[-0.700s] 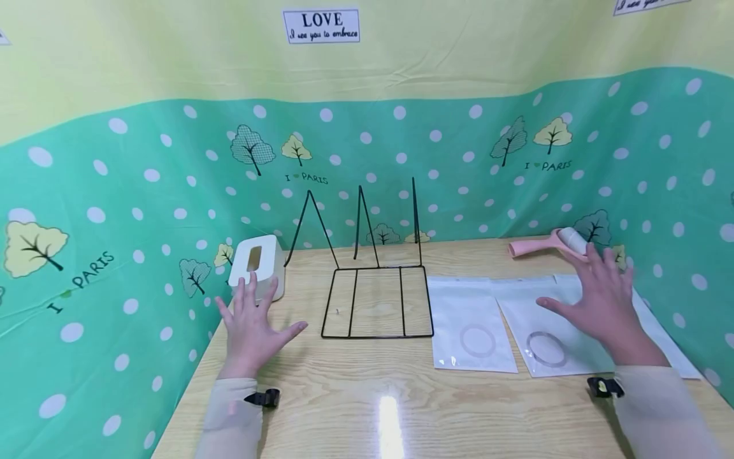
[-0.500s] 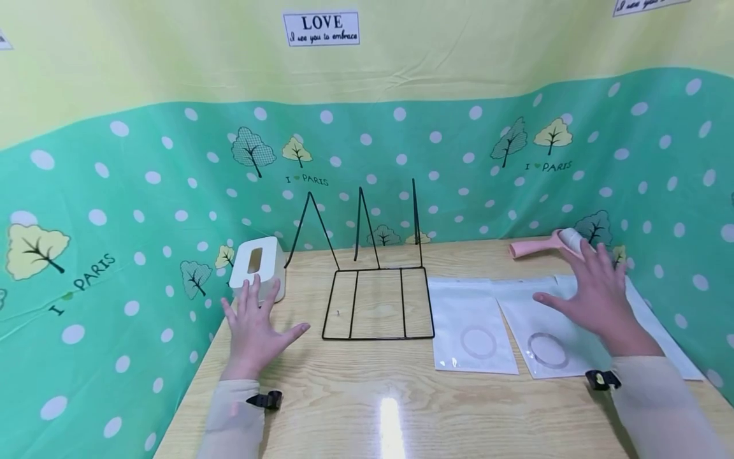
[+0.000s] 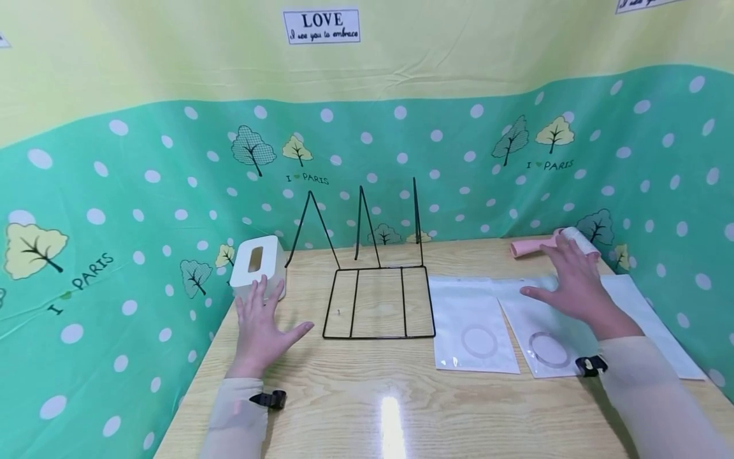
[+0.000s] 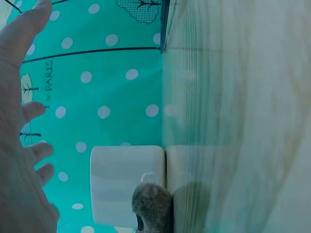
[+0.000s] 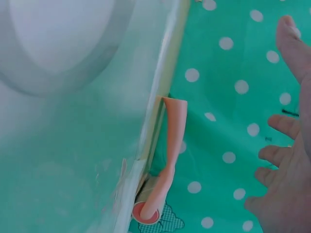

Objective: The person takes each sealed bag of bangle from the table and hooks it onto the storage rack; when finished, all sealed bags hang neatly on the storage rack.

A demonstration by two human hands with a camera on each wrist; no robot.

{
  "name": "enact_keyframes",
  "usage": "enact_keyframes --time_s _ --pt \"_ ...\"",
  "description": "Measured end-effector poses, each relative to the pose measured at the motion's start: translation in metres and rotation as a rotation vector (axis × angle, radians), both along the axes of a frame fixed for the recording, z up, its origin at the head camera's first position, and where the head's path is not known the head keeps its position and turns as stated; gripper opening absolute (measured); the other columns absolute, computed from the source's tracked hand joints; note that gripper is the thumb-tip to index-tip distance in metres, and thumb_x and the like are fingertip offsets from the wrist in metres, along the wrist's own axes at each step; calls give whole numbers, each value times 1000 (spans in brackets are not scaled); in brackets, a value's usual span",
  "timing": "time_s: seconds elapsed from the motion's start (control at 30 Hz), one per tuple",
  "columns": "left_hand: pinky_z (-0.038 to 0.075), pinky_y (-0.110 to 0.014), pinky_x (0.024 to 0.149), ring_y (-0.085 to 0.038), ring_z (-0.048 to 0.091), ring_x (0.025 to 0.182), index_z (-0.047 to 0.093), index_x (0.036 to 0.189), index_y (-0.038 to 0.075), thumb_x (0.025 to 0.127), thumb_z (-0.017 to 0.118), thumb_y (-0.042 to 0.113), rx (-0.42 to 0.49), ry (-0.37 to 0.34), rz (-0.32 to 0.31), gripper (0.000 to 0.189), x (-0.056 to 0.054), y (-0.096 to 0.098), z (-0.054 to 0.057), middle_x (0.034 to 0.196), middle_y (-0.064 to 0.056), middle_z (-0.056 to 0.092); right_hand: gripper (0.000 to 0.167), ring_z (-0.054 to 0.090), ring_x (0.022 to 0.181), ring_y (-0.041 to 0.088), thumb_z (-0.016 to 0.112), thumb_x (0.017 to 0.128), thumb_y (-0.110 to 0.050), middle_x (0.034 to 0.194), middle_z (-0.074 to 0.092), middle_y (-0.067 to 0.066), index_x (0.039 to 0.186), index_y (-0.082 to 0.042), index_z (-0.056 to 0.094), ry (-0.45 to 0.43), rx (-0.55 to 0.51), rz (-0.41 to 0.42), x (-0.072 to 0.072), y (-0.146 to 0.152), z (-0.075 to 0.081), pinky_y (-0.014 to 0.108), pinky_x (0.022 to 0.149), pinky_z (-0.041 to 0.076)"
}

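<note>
My left hand (image 3: 260, 344) hovers with spread fingers over the table's left side, fingertips overlapping the front of a white tissue box (image 3: 243, 254). In the left wrist view a small grey fuzzy thing (image 4: 151, 206) sits before the tissue box (image 4: 114, 179); the hand hides it from the head view. On the right, my right hand (image 3: 582, 293) is held with fingers outstretched above flat white zip bags (image 3: 533, 306). Its fingertips overlap a pink-handled lint roller (image 3: 530, 246) in the head view. The right wrist view shows the lint roller (image 5: 176, 131) apart from the fingers. Neither hand holds anything.
A black wire rack (image 3: 378, 338) with several upright triangular dividers stands in the middle of the wooden table (image 3: 332, 401). Right of it lies another white bag (image 3: 461, 306) with a ring-shaped mark. A green dotted cloth (image 3: 367, 153) encloses the back and sides.
My right hand has moved left and slightly forward, uncovering more of the lint roller's white roll. My left hand has drifted a little to the right. The objects stay put.
</note>
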State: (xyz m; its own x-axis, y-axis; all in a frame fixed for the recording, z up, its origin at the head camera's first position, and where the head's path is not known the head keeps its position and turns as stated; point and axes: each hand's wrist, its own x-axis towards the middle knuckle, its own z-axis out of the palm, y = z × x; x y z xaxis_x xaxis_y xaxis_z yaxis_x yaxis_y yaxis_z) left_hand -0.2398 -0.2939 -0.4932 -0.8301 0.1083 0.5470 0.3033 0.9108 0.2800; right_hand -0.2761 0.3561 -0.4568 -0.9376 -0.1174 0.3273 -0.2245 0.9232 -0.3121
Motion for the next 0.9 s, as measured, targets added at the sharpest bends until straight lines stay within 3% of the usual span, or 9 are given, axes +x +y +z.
enact_keyframes --time_s 0.13,0.2,0.3,0.4,0.57,0.8,0.9 --pt "7 -72 119 -44 14 157 33 166 21 74 83 71 30 -37 -31 116 0 5 1 171 -20 20 120 -7 157 47 81 81 -68 172 -4 25 164 0 25 -82 -10 3 -7 -4 0 79 113 4" --pt "18 -76 114 -46 18 155 34 165 20 74 83 71 44 -63 -33 116 0 8 1 171 -18 20 120 -1 156 51 80 82 -69 171 1 27 165 -3 23 -130 -36 -1 -10 -6 1 81 109 16" --pt "30 -80 104 -48 24 152 34 165 20 74 82 73 54 -106 -19 116 1 11 1 171 -15 22 118 9 152 57 77 84 -69 171 7 28 166 -6 22 -191 -70 0 -15 -9 3 82 104 25" --pt "34 -81 99 -49 30 149 34 165 20 75 80 75 55 -137 -1 116 2 13 1 170 -12 25 112 17 150 58 78 86 -66 169 16 29 165 -5 26 -217 -94 10 -21 -12 3 79 106 27" --pt "33 -74 106 -46 33 148 32 166 18 77 80 73 99 -190 -35 115 2 15 0 167 -14 31 102 27 146 56 81 87 -58 162 33 29 161 -5 35 -230 -113 17 -31 -16 1 76 109 29" --pt "36 -66 112 -43 38 144 35 163 13 80 89 56 173 -259 -88 108 0 18 -5 159 -18 39 98 32 143 56 77 91 -57 161 35 30 161 -3 35 -294 -161 37 -42 -22 -3 73 110 30" --pt "36 -65 111 -43 40 143 38 161 10 81 88 56 178 -277 -99 105 -1 19 -6 157 -19 42 93 37 142 55 77 93 -51 161 35 29 161 -3 36 -325 -185 55 -46 -26 -6 71 109 34"
